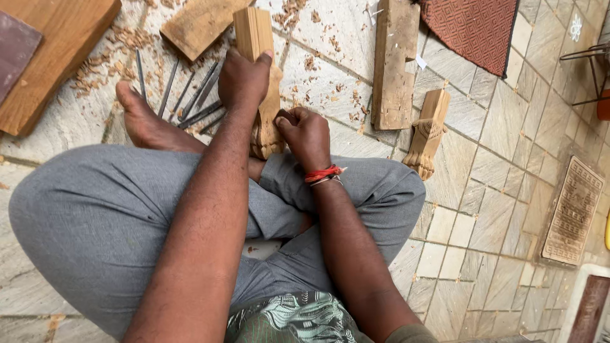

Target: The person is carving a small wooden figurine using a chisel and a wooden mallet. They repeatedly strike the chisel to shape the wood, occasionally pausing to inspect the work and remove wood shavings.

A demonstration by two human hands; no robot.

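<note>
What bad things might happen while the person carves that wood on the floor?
The right hand works close to the left hand gripping the carved wooden piece, so a slip might nick fingers. The metal chisels lie right beside the bare foot, which might get poked.

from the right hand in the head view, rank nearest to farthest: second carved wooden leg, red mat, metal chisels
1. metal chisels, just left of the right hand, past the left hand.
2. second carved wooden leg, on the floor to its right, slightly farther.
3. red mat, top right, farthest.
</note>
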